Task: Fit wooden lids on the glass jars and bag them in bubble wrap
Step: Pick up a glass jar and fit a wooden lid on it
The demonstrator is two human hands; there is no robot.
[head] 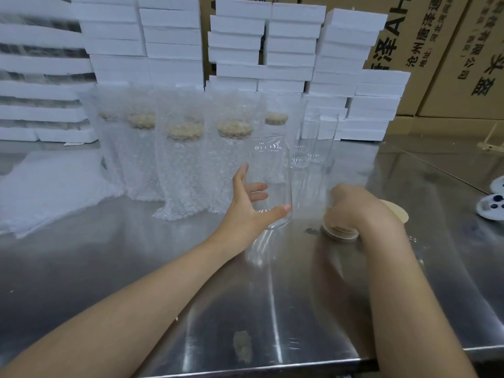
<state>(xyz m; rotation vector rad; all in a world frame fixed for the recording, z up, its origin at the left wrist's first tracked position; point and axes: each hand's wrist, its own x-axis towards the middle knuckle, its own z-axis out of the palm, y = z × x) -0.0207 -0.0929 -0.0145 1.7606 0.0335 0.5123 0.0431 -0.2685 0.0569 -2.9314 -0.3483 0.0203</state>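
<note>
- Head view: the steel counter (109,255) fills the lower half, with white foam boxes (174,36) stacked along its back edge and brown cartons (450,50) behind them on the right
- A loose pile of empty bubble wrap bags (49,186) lies flat at my far left, so I judge there are plenty for what is left
- The finished part is the row of bagged jars (180,165) standing upright in front of the boxes; I count five wooden tops showing through the wrap
- Bare jars (313,143) stand just right of that row, with no lids and no bags, so they are yet to be done; I cannot count them surely through the glare
- The glass jar (272,170) in hand is upright in front of the row, open at the top, unlidded
- My left hand (251,205) holds it low down, thumb across the front near the base and fingers wrapped round the back
- My right hand (354,205) is blurred, curled down over the stack of wooden lids (341,230) on the counter, just right of the jar; it looks to be gripping them
- By my reckoning the job is around midway: this jar needs its lid, then a bag
</note>
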